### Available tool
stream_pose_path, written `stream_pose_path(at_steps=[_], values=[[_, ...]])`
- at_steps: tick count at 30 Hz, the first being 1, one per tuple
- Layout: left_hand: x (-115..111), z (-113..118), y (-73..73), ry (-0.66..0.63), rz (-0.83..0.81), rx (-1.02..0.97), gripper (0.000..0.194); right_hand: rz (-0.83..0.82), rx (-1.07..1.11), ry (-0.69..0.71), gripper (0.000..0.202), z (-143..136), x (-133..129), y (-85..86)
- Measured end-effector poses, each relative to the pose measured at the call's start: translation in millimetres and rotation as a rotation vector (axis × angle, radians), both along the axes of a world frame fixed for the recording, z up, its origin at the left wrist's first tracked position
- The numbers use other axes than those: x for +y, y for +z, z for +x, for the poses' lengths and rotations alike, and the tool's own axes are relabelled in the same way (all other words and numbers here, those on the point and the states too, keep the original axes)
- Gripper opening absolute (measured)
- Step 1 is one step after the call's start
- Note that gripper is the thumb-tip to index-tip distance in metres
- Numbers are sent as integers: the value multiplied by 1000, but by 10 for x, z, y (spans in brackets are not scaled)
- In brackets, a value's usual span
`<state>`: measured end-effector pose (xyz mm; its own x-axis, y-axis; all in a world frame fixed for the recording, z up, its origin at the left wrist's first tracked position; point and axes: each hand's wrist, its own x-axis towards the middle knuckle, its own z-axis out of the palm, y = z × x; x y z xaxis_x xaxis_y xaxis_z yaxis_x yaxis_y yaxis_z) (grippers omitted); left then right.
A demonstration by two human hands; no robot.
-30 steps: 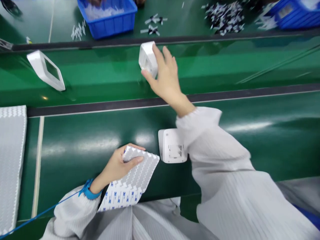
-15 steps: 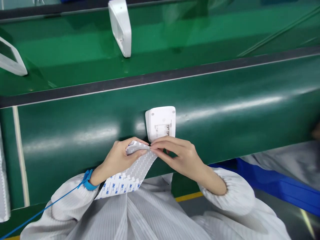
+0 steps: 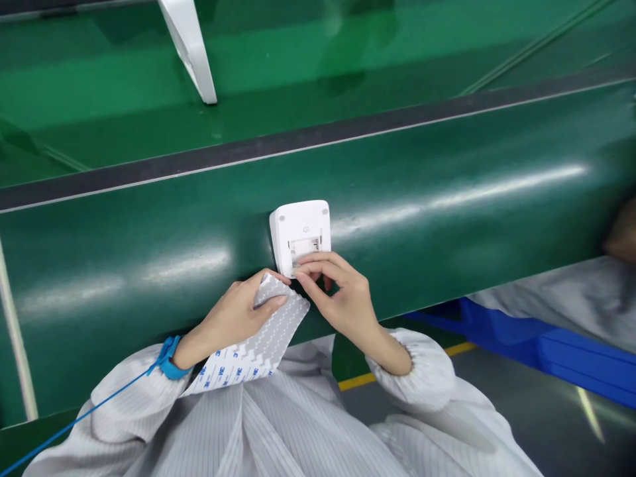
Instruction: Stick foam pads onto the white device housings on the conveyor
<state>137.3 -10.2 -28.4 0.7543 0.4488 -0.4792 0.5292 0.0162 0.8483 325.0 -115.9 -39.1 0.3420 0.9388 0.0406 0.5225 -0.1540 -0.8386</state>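
My left hand (image 3: 237, 314) grips a sheet of adhesive pads (image 3: 265, 338) between thumb and fingers. Its grey face has wavy rows, and the lower part shows white backing printed with blue 3M marks. A white plastic device (image 3: 294, 228) lies on the bench just beyond my hands, with grey round feet at its two far corners and an uncovered battery compartment (image 3: 304, 249). Thumb and index finger of my right hand (image 3: 344, 291) are pinched at the device's near edge. Whatever sits between those fingertips is too small to make out.
The green bench (image 3: 422, 245) ends at a dark rail (image 3: 278, 146). On the green surface past it stands another white housing (image 3: 191, 50). A blue cord (image 3: 94, 412) runs from my left wristband (image 3: 170, 358). At right are another person's grey sleeve (image 3: 556, 298) and a blue frame (image 3: 561, 358).
My right hand has left the sheet's edge and moved onto the near part of the device. The left hand keeps its hold on the sheet. The whole view has shifted somewhat.
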Motion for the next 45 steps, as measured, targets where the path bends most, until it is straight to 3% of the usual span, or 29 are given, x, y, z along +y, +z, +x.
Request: stream_pose_path(at_steps=[8,11,15,18,23,25,28,30,33,45], values=[[2,15,5,-9,-30,-18,23,94,-369,122,14,-68,-17,12],[5,26,16,-1,-27,-39,22,94,-462,101,11,-39,-21,31],[-10,45,18,-8,-28,-46,21,119,-212,-27,6,40,-57,90],[-31,69,15,-33,-30,-82,20,63,30,94,11,64,-114,124],[-61,127,24,-99,34,-16,20,63,60,169,7,63,-199,102],[-60,147,36,-91,28,-26,20,38,81,119,4,85,-210,90],[-43,166,50,-58,18,-27,24,-23,130,-95,6,152,-203,67],[-30,170,50,-50,34,2,28,-42,118,-221,8,202,-192,39],[-22,174,43,-41,56,32,31,-45,47,-270,8,236,-188,-14],[-27,189,14,-23,46,87,31,79,-247,-165,9,179,-188,-62]])
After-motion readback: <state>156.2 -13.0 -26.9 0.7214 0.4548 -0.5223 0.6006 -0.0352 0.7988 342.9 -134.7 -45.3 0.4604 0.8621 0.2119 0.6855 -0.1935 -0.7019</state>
